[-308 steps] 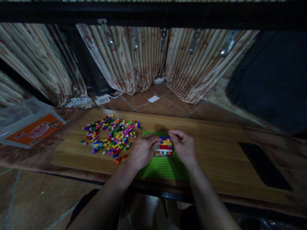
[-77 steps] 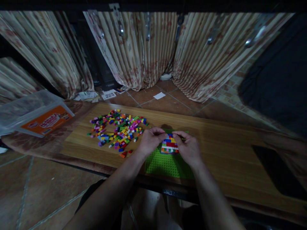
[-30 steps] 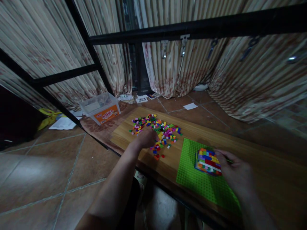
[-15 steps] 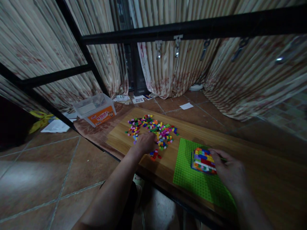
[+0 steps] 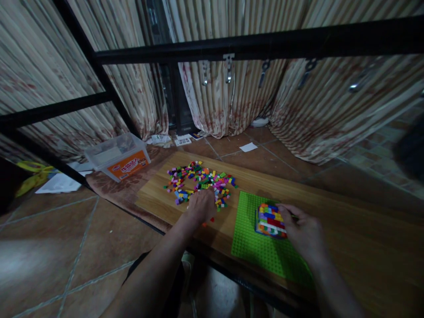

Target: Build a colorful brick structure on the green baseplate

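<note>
My left hand (image 5: 202, 205) is over the near edge of a pile of small coloured toy bricks (image 5: 194, 174), its fingers curled down. The fingertips are hidden, so whatever they pinch does not show. A block built of many-coloured toy bricks (image 5: 269, 221) sits on a green studded baseplate (image 5: 247, 243) to the right. At the block's right edge is my right hand (image 5: 303, 229), thumb and fingers closed on it; they cover that end. A few loose red and orange bricks (image 5: 212, 219) lie just below my left hand.
Bricks and baseplate lie on a wooden board (image 5: 162, 194). A clear plastic box (image 5: 119, 157) with an orange label stands at the far left on a brown patterned cloth (image 5: 102, 183). Behind runs a black metal rail (image 5: 185, 48) with hanging clips, before striped curtains (image 5: 228, 101).
My left hand has moved nearer over the loose red bricks and the pile's near edge. My right hand stays at the block. The whole view has shifted slightly, so things appear further left.
</note>
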A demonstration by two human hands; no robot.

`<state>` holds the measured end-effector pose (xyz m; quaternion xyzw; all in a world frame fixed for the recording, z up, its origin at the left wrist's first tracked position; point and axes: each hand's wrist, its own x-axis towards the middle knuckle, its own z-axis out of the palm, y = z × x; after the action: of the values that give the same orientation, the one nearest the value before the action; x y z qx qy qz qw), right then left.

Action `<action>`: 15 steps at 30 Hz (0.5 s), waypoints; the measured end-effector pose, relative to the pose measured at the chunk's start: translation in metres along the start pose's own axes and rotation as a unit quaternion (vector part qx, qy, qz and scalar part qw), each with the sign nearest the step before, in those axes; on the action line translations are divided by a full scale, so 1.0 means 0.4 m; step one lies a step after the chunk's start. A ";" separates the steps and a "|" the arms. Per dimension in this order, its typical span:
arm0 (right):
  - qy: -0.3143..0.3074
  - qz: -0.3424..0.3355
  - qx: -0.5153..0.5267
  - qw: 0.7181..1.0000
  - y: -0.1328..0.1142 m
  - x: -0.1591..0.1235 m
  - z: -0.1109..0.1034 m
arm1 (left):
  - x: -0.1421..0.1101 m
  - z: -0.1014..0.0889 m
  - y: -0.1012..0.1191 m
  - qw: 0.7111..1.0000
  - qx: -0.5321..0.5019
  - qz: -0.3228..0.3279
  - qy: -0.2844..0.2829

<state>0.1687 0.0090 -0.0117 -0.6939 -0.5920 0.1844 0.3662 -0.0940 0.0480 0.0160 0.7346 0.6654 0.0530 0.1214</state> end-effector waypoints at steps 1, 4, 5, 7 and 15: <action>0.002 -0.001 0.006 1.000 -0.002 0.000 0.000 | 0.006 0.000 -0.007 1.000 -0.026 -0.001 0.013; 0.046 -0.006 0.042 0.998 -0.013 -0.001 0.004 | 0.028 -0.001 -0.021 0.981 -0.184 0.023 0.057; 0.075 -0.010 0.062 0.995 -0.020 -0.001 0.007 | 0.034 -0.001 -0.018 0.961 -0.268 0.037 0.060; 0.138 -0.024 0.116 0.983 -0.040 -0.006 0.012 | 0.037 -0.002 0.001 0.893 -0.446 0.056 0.034; 0.040 -0.015 0.320 0.947 -0.133 -0.048 0.029 | -0.027 -0.001 0.158 0.718 -0.691 0.054 -0.058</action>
<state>0.1198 -0.0043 0.0159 -0.5386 -0.4967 0.3303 0.5951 -0.0342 0.0321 0.0331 0.4823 0.3948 0.4620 0.6310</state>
